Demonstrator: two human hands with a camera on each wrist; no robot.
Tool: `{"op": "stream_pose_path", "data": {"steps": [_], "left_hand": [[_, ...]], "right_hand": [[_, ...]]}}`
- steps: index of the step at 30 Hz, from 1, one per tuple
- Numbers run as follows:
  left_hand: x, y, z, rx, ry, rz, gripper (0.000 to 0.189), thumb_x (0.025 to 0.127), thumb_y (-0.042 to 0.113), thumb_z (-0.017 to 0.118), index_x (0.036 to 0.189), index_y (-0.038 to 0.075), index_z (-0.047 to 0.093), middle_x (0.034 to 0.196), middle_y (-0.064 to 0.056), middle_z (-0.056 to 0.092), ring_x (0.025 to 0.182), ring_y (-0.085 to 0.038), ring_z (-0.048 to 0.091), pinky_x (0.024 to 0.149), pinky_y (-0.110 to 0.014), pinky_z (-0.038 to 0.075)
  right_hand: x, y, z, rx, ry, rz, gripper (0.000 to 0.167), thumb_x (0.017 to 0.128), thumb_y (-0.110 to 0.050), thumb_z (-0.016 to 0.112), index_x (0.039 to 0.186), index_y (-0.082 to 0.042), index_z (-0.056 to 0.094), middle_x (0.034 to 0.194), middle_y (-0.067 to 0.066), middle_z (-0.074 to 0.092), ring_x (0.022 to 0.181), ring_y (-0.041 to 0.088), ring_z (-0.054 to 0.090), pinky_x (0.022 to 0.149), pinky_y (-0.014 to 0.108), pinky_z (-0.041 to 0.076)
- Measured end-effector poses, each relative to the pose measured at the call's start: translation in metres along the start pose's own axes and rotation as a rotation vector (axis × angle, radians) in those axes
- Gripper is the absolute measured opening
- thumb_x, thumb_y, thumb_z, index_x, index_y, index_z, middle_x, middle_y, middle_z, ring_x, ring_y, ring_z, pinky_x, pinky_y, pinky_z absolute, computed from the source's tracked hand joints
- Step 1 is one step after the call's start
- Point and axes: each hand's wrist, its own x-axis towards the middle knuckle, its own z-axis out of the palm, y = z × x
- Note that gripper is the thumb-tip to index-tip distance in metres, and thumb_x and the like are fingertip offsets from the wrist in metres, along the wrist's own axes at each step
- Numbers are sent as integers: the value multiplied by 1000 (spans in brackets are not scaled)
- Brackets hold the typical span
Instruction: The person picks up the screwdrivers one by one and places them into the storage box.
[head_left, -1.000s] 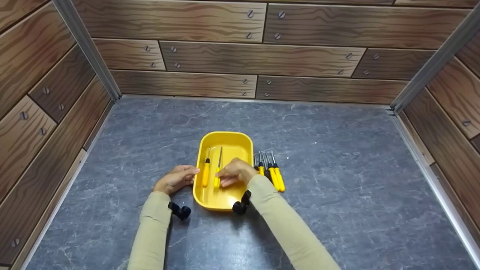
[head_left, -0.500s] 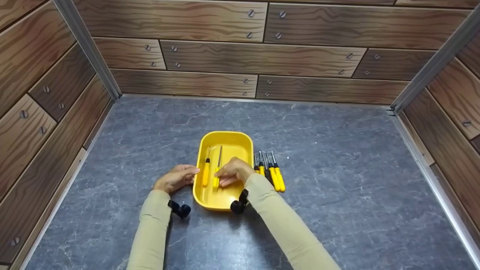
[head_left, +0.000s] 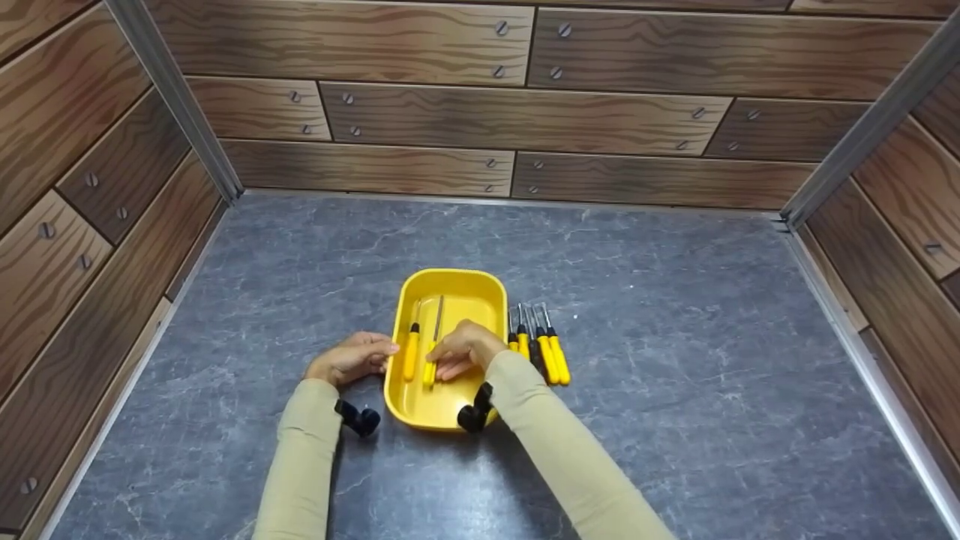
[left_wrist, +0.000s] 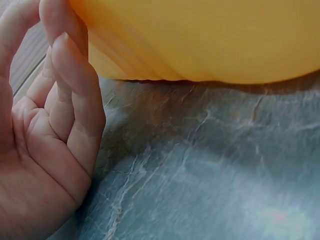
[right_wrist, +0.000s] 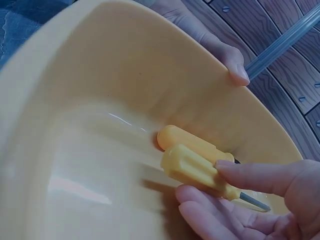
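— What are you getting on the feeds?

— On my head view the right hand [head_left: 465, 351] is down inside a yellow tray [head_left: 469, 306], pinching a yellow-handled tool [right_wrist: 192, 169]. Its narrow grey shaft runs ahead of the hand, away from the person. My right wrist view puts the thumb on top of the handle and the fingers below it, with the butt raised off the tray floor. Whether the tip touches down, I can't tell.

— And the left?

— The left hand [head_left: 346, 360] grips the tray wall beside it, thumb tip at the rim, the other fingers bent along the outside. Between the two hands, lying lengthwise in the tray, I see a second tool [head_left: 412, 356] with an orange-yellow handle and a black collar.

— Can you read anything on those handles?

— If they carry lettering, it's too small for me to make out. Well ahead of both hands I do get drawn grain and slotted screw heads on the plank-patterned wall [head_left: 450, 112].

— Any change from a second ago?

— The tray has slid slightly toward the person, and the left hand, the right hand and both tools have come with it. Right of the right hand, just outside the tray, the row of tools [head_left: 559, 361], partly hidden by the sleeve [head_left: 555, 427], has stayed put on the grey marbled tabletop [head_left: 675, 315].
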Motion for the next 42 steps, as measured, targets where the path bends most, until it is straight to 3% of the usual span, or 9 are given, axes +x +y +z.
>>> {"op": "stream_pose_path", "data": {"steps": [4,10,15,21,28,34,42], "left_hand": [[0,0,0,14,-17,-7,8,94,11,53,92,10,60,73,9,66,69,-2,61,70,-18,51],[2,1,1,-70,17,15,22,100,21,46,107,4,60,84,6,71,80,-5,66,80,-22,55],[3,2,2,-100,93,16,29,97,21,56,116,-1,58,91,4,73,86,-7,69,82,-23,56],[3,1,2,-125,122,8,27,94,19,61,114,1,58,90,4,73,85,-8,69,81,-23,56],[3,1,4,-138,136,0,43,93,19,62,126,-6,52,90,4,73,85,-8,69,80,-23,56],[3,1,4,-153,124,11,23,94,17,61,112,2,61,88,4,73,83,-8,68,81,-23,56],[1,2,3,-158,135,6,11,93,16,62,100,9,64,86,5,73,80,-7,68,78,-22,56]], "right_hand": [[0,1,1,-26,-1,2,12,83,-5,71,76,2,67,54,9,64,44,13,63,50,23,57],[-1,-1,3,-28,12,7,10,83,-5,71,78,3,68,54,8,64,45,13,63,50,23,56],[-2,-1,6,-32,40,-9,9,81,-5,73,78,3,70,53,7,63,45,13,62,52,24,58],[-3,-1,8,-43,69,-33,12,78,-4,75,70,0,67,52,7,62,44,14,61,52,26,58],[-4,-2,11,-47,74,-47,10,78,-4,76,82,5,72,51,7,63,44,13,62,50,25,57],[-4,-4,12,-15,72,-53,17,79,-2,74,93,7,72,54,7,64,47,14,63,54,27,59],[-5,-4,9,-1,78,-56,17,79,-1,73,93,7,73,59,8,68,49,15,65,61,29,61]]}}
